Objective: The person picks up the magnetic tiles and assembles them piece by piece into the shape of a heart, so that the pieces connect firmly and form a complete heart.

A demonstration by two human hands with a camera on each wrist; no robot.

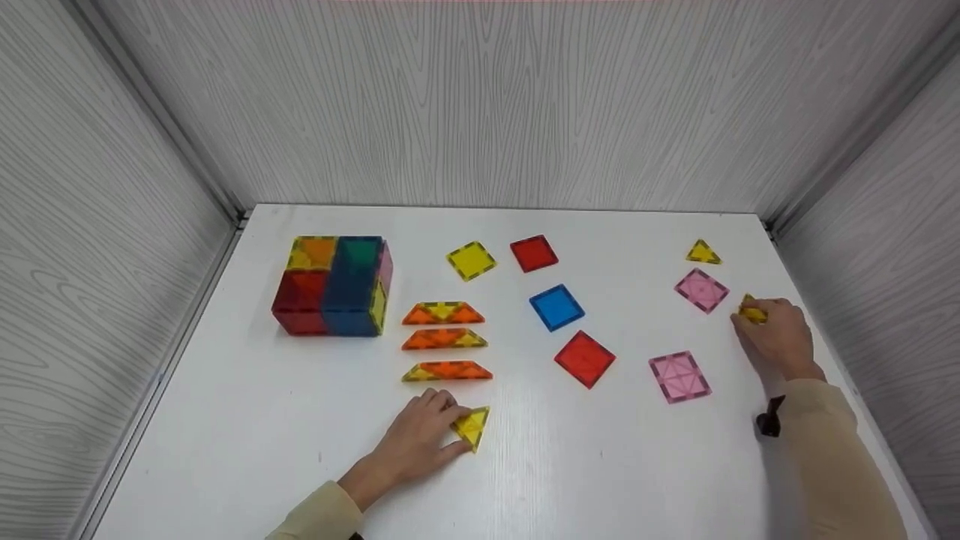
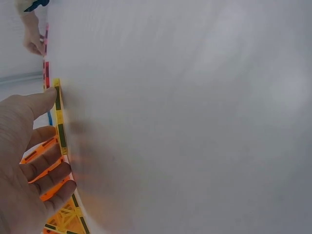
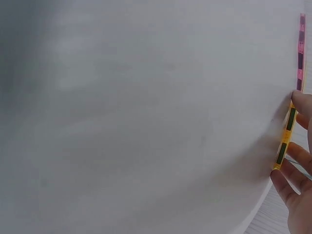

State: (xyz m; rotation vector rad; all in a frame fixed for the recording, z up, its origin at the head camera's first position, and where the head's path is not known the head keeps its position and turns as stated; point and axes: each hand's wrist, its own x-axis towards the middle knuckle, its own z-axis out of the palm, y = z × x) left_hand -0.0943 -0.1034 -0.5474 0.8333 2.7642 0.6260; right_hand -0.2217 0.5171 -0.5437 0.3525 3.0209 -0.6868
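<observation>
Some of one yellow tile hides behind the right hand.

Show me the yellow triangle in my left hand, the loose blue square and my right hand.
Yellow triangle point(image 1: 473, 427), head view, uncovered part of its face.
Loose blue square point(image 1: 556, 307), head view, middle of its face.
Right hand point(image 1: 781, 337), head view, back of the hand.

Place: a small booth; home, school or lab, I can't tell.
Walls: tall pale-grey boards with wavy wood lines at the back, left and right.
Corners: long, straight grey strips where boards meet.
Table: a smooth, shiny white tabletop between the boards.
Toys: bright see-through plastic tiles on it.
</observation>
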